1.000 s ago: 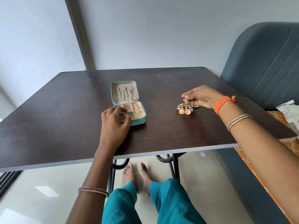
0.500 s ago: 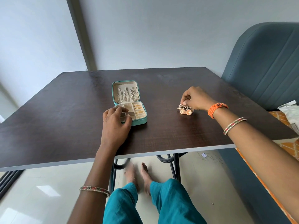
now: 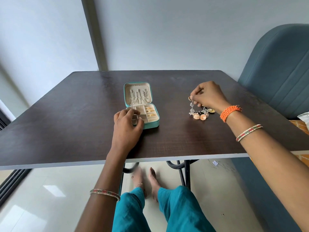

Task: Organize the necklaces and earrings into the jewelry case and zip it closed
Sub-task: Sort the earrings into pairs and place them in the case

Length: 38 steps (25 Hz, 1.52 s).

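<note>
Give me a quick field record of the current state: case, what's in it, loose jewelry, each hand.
case: teal jewelry case open on the dark table, unzipped
lid: chains hanging inside
tray: gold earrings in right compartments
loose pile: earrings right of the case
left hand: rests on the tray's near-left corner
right hand: pinches a silver piece above the pile

Soft, even daylight fills the scene; it seems to enter from the left of the dark table point(image 3: 70, 124), where the glossy floor point(image 3: 41, 195) below its near edge shows pale window reflections; shadows on the tabletop are faint and short; the picture is sharp at centre; wide-angle distortion bends the table's edges and stretches the corners.
</note>
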Motion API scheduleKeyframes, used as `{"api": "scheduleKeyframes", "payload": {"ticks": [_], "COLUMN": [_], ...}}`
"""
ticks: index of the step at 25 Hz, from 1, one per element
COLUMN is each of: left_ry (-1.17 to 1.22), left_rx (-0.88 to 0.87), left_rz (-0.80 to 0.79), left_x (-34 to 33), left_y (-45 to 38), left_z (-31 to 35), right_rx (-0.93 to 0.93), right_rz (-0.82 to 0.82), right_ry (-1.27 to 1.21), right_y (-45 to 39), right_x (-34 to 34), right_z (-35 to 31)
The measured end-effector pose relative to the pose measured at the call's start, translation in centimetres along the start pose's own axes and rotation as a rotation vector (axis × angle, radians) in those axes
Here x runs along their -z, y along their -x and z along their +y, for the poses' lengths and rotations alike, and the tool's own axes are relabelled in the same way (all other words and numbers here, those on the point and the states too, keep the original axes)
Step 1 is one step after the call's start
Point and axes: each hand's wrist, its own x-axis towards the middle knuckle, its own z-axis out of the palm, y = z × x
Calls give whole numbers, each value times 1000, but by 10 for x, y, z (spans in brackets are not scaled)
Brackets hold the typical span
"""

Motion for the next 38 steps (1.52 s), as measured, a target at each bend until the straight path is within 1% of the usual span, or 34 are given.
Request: {"api": "scheduleKeyframes", "payload": {"ticks": [4,9,11,13,14,15,17,19,22,24,26,28,29,32,34,38], "left_ry": [5,0,-53,-138,-137,-104,-15,-31,-188,-153,-9,128,177,348,381,289], "left_rx": [-5,2,-31,-117,-169,-224,-309,-329,-307,-252,-156,-41,3,56,45,6], "left_rz": [7,-17,43,174,226,244,187,76,-142,-250,-252,-254,-282,-348,-333,-253], "left_x": [0,0,1,-2,-5,-10,-25,-46,-81,-99,-108,-115,-119,-128,-127,-124], "left_y": [-1,-1,-1,0,0,-1,-8,-24,-53,-67,-78,-85,-87,-88,-88,-88], "left_z": [0,1,2,12,22,35,65,92,113,116,113,105,101,93,91,85], "right_rx": [-131,-101,-108,-113,-115,-115,-101,-72,-15,42,81,86,91,107,110,88], "right_rz": [-88,-154,-175,-191,-196,-197,-194,-195,-185,-186,-192,-187,-188,-208,-195,-166], "right_ry": [-279,-310,-333,-373,-396,-412,-434,-473,-532,-526,-507,-556,-585,-618,-634,-656], "right_y": [-4,-6,-6,-5,-5,-5,-5,-5,-16,-26,-34,-36,-35,-37,-37,-35], "right_x": [-7,3,7,9,9,9,9,6,1,-1,-4,-7,-9,-12,-11,-10], "right_z": [13,22,25,29,30,31,33,34,39,45,52,58,60,65,66,68]}}
